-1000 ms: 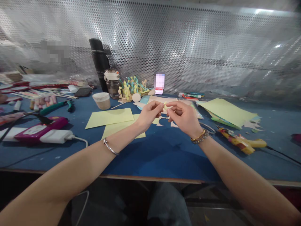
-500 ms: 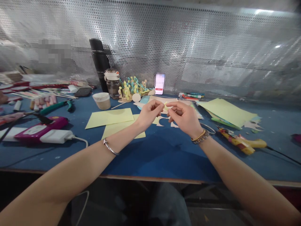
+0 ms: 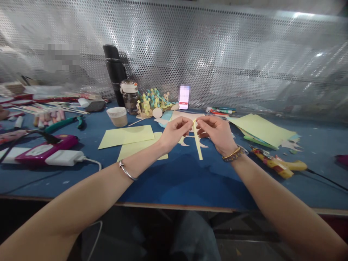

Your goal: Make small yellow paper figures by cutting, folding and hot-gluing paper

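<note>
A narrow yellow paper strip hangs down between my two hands, its top end pinched at the fingertips. My left hand is closed, thumb and fingers meeting at the strip's upper end. From the other side my right hand grips the same end with thumb and forefinger. Behind and below the fingers lie pale cut paper scraps with curved edges. Yellow paper sheets overlap on the table to the left of my left hand.
A glue gun and a stack of yellow paper lie at right. Left are a paper cup, a lidded bottle, a purple power strip and pliers. A lit phone leans against the perforated metal wall.
The yellow strip, mostly hidden in my fingers before, now hangs at full length below them. My hands have shifted slightly right.
</note>
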Motion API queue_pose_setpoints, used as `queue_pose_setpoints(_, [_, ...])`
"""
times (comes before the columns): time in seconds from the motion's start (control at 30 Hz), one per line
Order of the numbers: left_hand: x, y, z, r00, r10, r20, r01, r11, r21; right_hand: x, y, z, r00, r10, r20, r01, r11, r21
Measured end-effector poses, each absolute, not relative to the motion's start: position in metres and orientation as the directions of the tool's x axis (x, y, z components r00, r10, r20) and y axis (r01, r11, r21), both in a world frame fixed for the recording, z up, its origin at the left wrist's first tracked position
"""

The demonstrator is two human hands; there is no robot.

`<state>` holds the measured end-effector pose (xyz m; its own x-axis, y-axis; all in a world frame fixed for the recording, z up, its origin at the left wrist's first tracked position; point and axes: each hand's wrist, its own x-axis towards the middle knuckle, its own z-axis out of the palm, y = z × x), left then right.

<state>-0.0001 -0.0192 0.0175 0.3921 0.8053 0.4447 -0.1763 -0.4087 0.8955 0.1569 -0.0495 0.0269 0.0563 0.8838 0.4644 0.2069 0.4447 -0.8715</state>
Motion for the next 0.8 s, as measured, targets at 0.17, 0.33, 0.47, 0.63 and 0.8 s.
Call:
queue_pose_setpoints(0.17, [-0.0003,-0.019,0.0179,0.421,0.793,0.44,-0.217,-0.384,0.898,0.1548,-0.0495,0.0255,0.053,0.88,0.471,0.208,0.452,-0.867])
queue_pose_setpoints(0.33, [-0.0002,-0.0171,0.0169,0.433,0.801,0.414,-0.215,-0.354,0.91,0.1545,-0.0499,0.0252,0.057,0.872,0.486,0.223,0.463,-0.858])
queue_pose_setpoints(0.47, [0.0001,-0.0165,0.0157,0.453,0.8,0.394,-0.229,-0.323,0.918,0.1556,-0.0491,0.0242,0.044,0.871,0.489,0.223,0.469,-0.855])
queue_pose_setpoints(0.63, [-0.0003,-0.0165,0.0166,0.501,0.806,0.315,-0.213,-0.238,0.948,0.1559,-0.0489,0.0238,0.049,0.875,0.482,0.229,0.46,-0.858])
queue_pose_setpoints(0.8, [-0.0015,-0.0166,0.0185,0.508,0.807,0.302,-0.197,-0.232,0.952,0.1563,-0.0484,0.0233,0.038,0.872,0.488,0.24,0.466,-0.852])
